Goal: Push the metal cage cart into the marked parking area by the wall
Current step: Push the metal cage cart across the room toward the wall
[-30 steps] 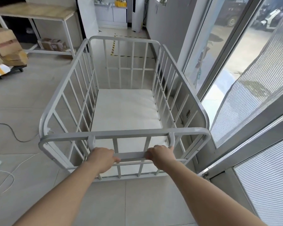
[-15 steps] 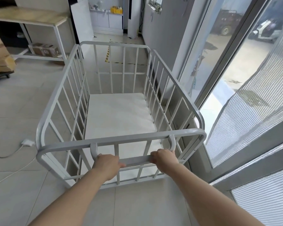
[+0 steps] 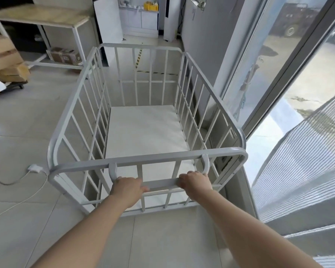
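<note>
Cart rolled forward since a second ago, floor cable [image 3: 0, 178] and plug now beside its left rear corner. Left hand [image 3: 129, 191] and right hand [image 3: 196, 183] both have fingers [image 3: 143, 188] curled round the low push bar [image 3: 161, 184], one at each end. Metal cage cart [image 3: 143, 132] sits straight ahead of both hands, long axis pointing away, right side close along the grey wall [image 3: 199, 41]. Yellow-black floor tape [image 3: 138, 58] lies directly beyond its far end, so likely push straight on. Both hands equally near.
</note>
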Action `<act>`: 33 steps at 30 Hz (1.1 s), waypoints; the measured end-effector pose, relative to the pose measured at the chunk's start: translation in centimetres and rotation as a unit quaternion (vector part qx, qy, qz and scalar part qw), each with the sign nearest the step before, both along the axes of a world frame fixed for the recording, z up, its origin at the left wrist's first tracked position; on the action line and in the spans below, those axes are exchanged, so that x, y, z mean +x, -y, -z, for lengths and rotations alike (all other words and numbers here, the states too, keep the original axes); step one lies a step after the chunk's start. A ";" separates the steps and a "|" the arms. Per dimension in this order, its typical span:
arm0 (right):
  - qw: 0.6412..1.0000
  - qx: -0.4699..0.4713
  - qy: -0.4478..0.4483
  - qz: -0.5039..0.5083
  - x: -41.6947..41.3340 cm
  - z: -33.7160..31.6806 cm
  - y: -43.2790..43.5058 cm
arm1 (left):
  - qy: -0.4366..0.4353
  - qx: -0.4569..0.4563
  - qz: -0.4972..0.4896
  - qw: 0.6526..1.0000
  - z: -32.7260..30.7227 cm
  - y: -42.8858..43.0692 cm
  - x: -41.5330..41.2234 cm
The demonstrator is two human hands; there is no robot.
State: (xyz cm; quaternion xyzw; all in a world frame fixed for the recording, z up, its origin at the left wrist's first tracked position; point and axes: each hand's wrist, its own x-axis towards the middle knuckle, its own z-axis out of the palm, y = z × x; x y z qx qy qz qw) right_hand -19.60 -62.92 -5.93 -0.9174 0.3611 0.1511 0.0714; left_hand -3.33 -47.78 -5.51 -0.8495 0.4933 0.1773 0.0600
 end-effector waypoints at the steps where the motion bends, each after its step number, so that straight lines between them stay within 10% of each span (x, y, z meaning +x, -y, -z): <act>1: 1.000 0.002 0.002 -0.002 0.4 0.0 0.8 | -0.004 -0.009 -0.011 1.000 0.1 0.6 0.3; 33: 0.998 -0.023 0.036 -0.049 19.6 0.3 15.6 | -0.017 0.009 -0.069 0.997 0.6 14.5 19.5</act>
